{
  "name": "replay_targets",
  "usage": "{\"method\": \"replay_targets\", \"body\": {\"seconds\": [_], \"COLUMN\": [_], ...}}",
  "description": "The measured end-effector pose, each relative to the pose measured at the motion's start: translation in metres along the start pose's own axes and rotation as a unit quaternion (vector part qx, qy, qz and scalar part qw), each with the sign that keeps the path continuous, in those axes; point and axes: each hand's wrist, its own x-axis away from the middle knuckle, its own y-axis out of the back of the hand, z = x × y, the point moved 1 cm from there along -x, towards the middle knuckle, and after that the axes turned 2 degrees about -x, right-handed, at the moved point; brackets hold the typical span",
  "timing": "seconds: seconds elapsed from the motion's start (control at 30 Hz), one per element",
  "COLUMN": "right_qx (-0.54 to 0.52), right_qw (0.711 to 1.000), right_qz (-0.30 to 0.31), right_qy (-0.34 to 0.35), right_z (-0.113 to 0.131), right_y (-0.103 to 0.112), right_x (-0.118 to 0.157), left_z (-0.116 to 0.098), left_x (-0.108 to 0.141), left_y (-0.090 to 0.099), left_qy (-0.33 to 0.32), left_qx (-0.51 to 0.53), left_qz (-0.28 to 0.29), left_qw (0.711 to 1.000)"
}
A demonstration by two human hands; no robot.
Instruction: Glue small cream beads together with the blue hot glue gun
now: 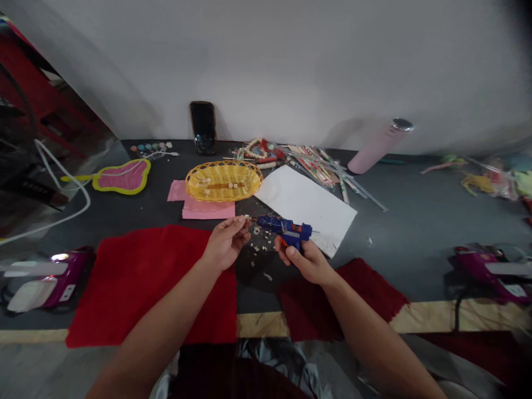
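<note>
My right hand [305, 259] is closed round the handle of a blue glue gun [285, 226], fingers by its orange trigger. The gun's nozzle points left, at the fingertips of my left hand [228, 239]. Those fingers pinch a tiny pale piece [247, 217], too small to name. Several small pale bits [258, 247] lie scattered on the dark table [158, 213] below the gun. Just beyond my left hand stands a yellow woven basket [224, 194] with a few small pieces in it, partly over pink sheets [208, 210].
Red cloths [153, 282] lie under my forearms. A white board [310, 202] sits behind the gun. Along the wall are a phone [203, 127], a bundle of sticks [316, 166] and a pink bottle [378, 147]. Purple power strips [68, 277] flank both sides.
</note>
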Motion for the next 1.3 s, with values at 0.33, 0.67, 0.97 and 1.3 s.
{"method": "replay_targets", "body": {"seconds": [0.33,0.67,0.97,1.3], "right_qx": [0.013,0.012,0.023,0.030], "right_qw": [1.000,1.000,1.000,1.000], "right_qz": [0.002,0.006,0.000,0.005], "right_qy": [0.002,0.002,0.009,0.007], "right_z": [0.0021,-0.0008,-0.0029,-0.0047], "right_y": [-0.0010,0.0001,0.0016,0.0016], "right_x": [-0.0015,-0.0005,0.0011,0.0013], "left_z": [0.0000,-0.0001,0.0035,0.0005], "left_x": [0.0000,0.0003,-0.0023,-0.0007], "left_y": [-0.0011,-0.0001,0.0028,-0.0004], "left_qy": [0.006,0.005,-0.001,0.003], "left_qx": [-0.003,0.007,0.004,0.005], "left_qz": [-0.007,-0.008,0.002,-0.015], "left_qw": [1.000,1.000,1.000,1.000]}}
